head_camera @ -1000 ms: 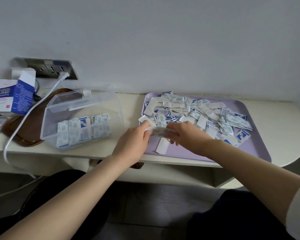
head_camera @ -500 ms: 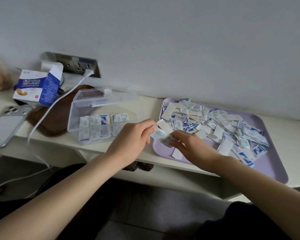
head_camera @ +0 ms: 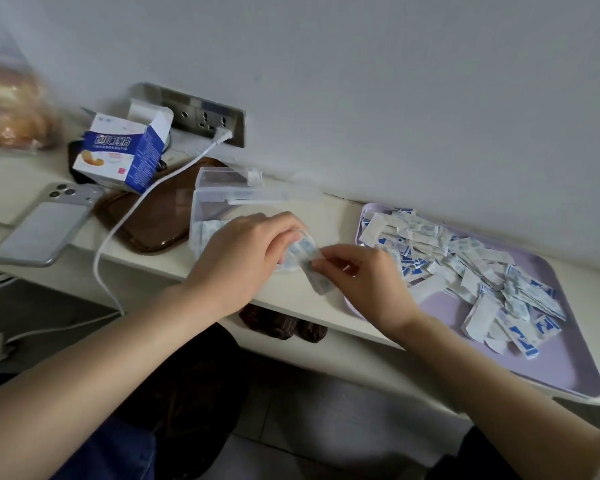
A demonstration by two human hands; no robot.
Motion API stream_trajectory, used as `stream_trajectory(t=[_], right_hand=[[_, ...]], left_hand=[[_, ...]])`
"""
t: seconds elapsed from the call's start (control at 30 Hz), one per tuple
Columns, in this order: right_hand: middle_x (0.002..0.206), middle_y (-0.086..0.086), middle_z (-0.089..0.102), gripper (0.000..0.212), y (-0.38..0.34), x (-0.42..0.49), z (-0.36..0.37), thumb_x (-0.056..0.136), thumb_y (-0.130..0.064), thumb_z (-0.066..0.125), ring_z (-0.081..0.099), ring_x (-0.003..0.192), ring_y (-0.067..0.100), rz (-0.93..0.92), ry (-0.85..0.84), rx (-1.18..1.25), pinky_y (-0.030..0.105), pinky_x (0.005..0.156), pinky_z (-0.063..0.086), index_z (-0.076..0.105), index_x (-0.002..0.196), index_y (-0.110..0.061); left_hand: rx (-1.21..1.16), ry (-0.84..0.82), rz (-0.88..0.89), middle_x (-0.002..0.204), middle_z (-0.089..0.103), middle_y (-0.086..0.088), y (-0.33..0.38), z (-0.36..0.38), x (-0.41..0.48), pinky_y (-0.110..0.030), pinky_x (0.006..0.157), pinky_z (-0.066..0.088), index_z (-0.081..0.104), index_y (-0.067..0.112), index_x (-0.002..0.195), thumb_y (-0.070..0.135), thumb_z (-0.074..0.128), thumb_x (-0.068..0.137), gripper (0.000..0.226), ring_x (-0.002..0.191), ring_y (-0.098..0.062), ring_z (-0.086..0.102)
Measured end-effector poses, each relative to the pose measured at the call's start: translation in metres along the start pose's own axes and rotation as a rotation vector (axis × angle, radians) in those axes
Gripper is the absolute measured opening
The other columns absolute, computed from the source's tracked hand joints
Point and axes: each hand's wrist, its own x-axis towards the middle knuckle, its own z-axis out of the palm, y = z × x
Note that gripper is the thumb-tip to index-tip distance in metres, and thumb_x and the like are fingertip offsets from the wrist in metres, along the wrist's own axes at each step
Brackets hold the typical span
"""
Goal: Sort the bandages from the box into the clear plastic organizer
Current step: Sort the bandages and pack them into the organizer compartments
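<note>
A small bundle (head_camera: 300, 251) of bandages is gripped in the curled fingers of the left hand (head_camera: 243, 261). A single strip (head_camera: 317, 280) is pinched between the thumb and fingertips of the right hand (head_camera: 364, 282). Whether strip and bundle are touching cannot be told through the blur. The organizer (head_camera: 222, 199) is found just behind the left hand with its lid raised, and most of its inside is hidden by that hand. The loose pile (head_camera: 465, 268) is spread on the tray (head_camera: 568, 362) to the right of the right hand, and the box (head_camera: 125, 150) is left well off beyond the left hand. Both hands are held near the front edge of the shelf (head_camera: 284, 296), so a strip let slip during the handover would probably be lost to the floor. The bundle could be fanned out and scattered if the left grip were eased to admit the strip. The organizer looks light, so it might be shoved back or tipped by the knuckles when the bundle is set in. A wrong compartment could be chosen while the dividers are covered. The cable (head_camera: 99, 261) beside the left forearm could be snagged, and the tray could be nudged by the right forearm.
</note>
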Motion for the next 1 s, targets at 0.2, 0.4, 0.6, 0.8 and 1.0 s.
stream_trajectory(t=[0.2,0.4,0.6,0.8,1.0], right_hand=[[0.048,-0.006,0.050,0.024,-0.035,0.052,0.013,0.086,-0.018,0.063,0.035,0.050,0.008,-0.019,0.016,-0.050,0.014,0.049,0.030,0.068,0.068,-0.003],[0.063,0.013,0.064,0.020,-0.037,0.098,0.039,0.085,-0.015,0.060,0.054,0.054,0.014,0.166,-0.098,-0.136,0.020,0.052,0.040,0.071,0.075,-0.001],[0.066,0.008,0.069,0.022,-0.037,0.120,0.066,0.083,-0.013,0.060,0.056,0.040,-0.001,0.348,-0.246,-0.161,0.006,0.052,0.044,0.067,0.063,-0.012],[0.085,0.014,0.071,0.025,-0.049,0.134,0.099,0.079,-0.013,0.069,0.066,0.068,0.018,0.472,-0.407,-0.172,0.028,0.077,0.058,0.069,0.099,0.003],[0.061,0.006,0.045,0.030,-0.056,0.136,0.119,0.083,-0.022,0.065,0.039,0.052,0.015,0.419,-0.504,-0.335,0.020,0.048,0.033,0.047,0.064,-0.006]], left_hand=[[0.146,0.181,-0.067,0.081,0.069,0.004,-0.043,-0.035,0.004,-0.049,0.083,0.048,0.062,0.013,0.115,0.010,0.051,0.092,0.026,0.079,-0.024,0.064],[0.466,-0.165,-0.451,0.132,0.045,-0.005,-0.067,-0.048,0.000,-0.044,0.096,0.031,0.039,0.024,0.137,0.028,0.043,0.096,0.041,0.121,-0.027,0.040],[0.479,-0.318,-0.554,0.142,0.037,-0.004,-0.070,-0.040,-0.010,-0.045,0.102,0.027,0.025,0.020,0.144,0.034,0.031,0.100,0.047,0.128,-0.027,0.032],[0.437,-0.353,-0.585,0.139,0.038,-0.006,-0.069,-0.044,-0.013,-0.044,0.101,0.027,0.020,0.023,0.146,0.032,0.026,0.101,0.046,0.127,-0.028,0.032],[0.392,-0.344,-0.587,0.139,0.038,-0.008,-0.071,-0.043,-0.014,-0.041,0.101,0.029,0.017,0.022,0.146,0.026,0.031,0.101,0.047,0.126,-0.029,0.033]])
